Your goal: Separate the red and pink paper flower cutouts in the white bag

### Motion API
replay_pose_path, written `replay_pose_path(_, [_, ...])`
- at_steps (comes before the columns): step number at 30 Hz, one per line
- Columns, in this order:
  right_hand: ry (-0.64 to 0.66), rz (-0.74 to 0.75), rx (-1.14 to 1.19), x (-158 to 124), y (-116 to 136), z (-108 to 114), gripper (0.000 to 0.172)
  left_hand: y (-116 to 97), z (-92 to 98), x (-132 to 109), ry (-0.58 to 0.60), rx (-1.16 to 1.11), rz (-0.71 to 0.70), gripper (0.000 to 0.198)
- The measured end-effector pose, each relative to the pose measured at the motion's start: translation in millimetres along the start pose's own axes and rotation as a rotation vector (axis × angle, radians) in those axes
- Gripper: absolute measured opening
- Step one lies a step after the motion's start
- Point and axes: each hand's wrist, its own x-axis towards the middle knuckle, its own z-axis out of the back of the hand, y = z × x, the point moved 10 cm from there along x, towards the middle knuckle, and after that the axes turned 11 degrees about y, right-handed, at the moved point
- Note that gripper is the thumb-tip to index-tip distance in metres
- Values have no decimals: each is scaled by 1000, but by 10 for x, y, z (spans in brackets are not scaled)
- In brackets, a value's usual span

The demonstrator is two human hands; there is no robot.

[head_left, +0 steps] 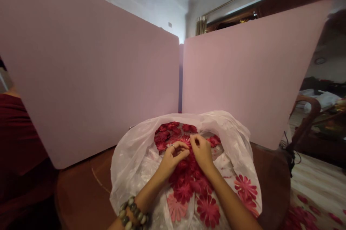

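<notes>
Red fabric flower pieces [183, 191] with rounded petals lie piled in and over a white plastic bag [127, 165] with a wide open mouth. Over the bag's middle, my left hand [175, 155], with a ring and a beaded bracelet, has its fingers curled in toward the thumb at a red flower piece [185, 139]. My right hand [201, 150] pinches the same piece at its right edge; the fingertips partly hide it. Below my hands lie a paler pink flower piece [177, 207] and a dark red one [208, 210]. More pieces [245, 186] rest by my right forearm.
The bag sits on a round brown wooden table [78, 190]. Two tall pink panels [108, 79] stand behind it, nearly meeting at a corner. At the left edge is a person's red sleeve [16, 125]. A wooden chair [308, 115] and scattered red petals [305, 212] are at the right.
</notes>
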Motion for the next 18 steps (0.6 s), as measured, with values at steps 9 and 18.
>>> replay_pose_path(9, [181,124,120,-49,254,-164,39,57,78,27,-30,-58,12,36])
replay_pose_path(18, [198,101,184,-39,233,-183,42,51,80,31,-34,-100,13,37])
